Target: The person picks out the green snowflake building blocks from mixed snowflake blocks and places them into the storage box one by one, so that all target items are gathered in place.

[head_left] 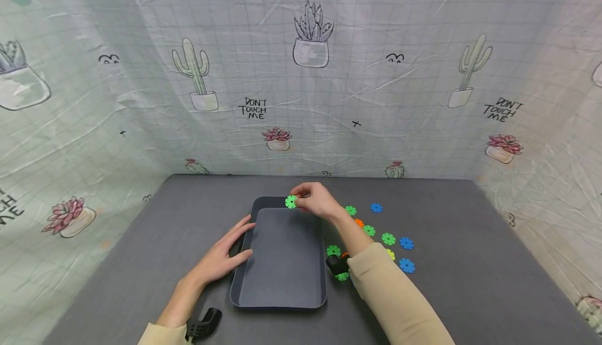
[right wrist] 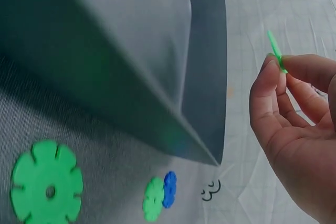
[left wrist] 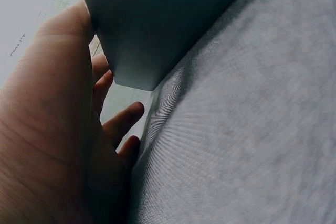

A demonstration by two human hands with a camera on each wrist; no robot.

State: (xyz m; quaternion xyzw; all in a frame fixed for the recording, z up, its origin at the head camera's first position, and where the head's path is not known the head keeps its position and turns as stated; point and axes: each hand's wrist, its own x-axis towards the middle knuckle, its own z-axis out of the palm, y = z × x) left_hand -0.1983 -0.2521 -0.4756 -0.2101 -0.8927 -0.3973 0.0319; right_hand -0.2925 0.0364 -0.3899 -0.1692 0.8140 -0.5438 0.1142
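Between thumb and fingertips, my right hand (head_left: 316, 199) pinches a green notched disc (head_left: 290, 202) over the far end of a dark grey tray (head_left: 287, 261). Edge-on, that same green disc (right wrist: 275, 51) shows in the right wrist view, level with the tray's rim or above it. My left hand (head_left: 221, 256) rests against the tray's left side, fingers spread and fairly straight, with fingertips at the rim. In the left wrist view the left hand (left wrist: 58, 108) touches the tray's outer wall (left wrist: 157, 30). The tray's floor shows no discs.
Right of the tray lie several loose notched discs: green ones (head_left: 388, 239), blue ones (head_left: 406, 265), a yellow one (head_left: 390, 254) and orange ones (head_left: 359, 222). The right forearm partly covers them. A patterned curtain (head_left: 301, 89) hangs behind the grey table (head_left: 470, 282).
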